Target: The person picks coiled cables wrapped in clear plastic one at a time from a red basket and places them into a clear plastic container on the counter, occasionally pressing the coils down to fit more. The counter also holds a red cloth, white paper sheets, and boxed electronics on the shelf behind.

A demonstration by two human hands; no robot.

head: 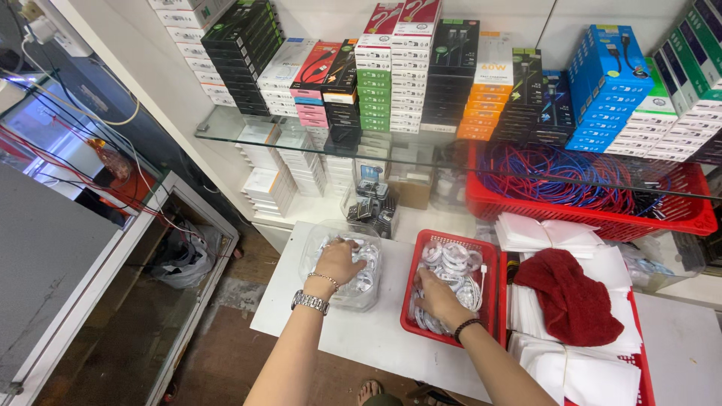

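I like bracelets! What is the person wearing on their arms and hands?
Both arms are bare, with no sleeves showing. The left hand has a silver metal watch on its wrist and a thin chain bracelet just above. The right hand has a dark bead bracelet on its wrist.

A clear, glossy plastic tub (340, 263) is being gripped by the left hand (338, 261). Smooth white coiled cables (451, 263) are being pressed under the right hand (435, 295), inside a red plastic mesh basket (492, 301); beside it, nubbly dark-red cloth (569, 298) is lying on matt white paper sleeves (549, 233).
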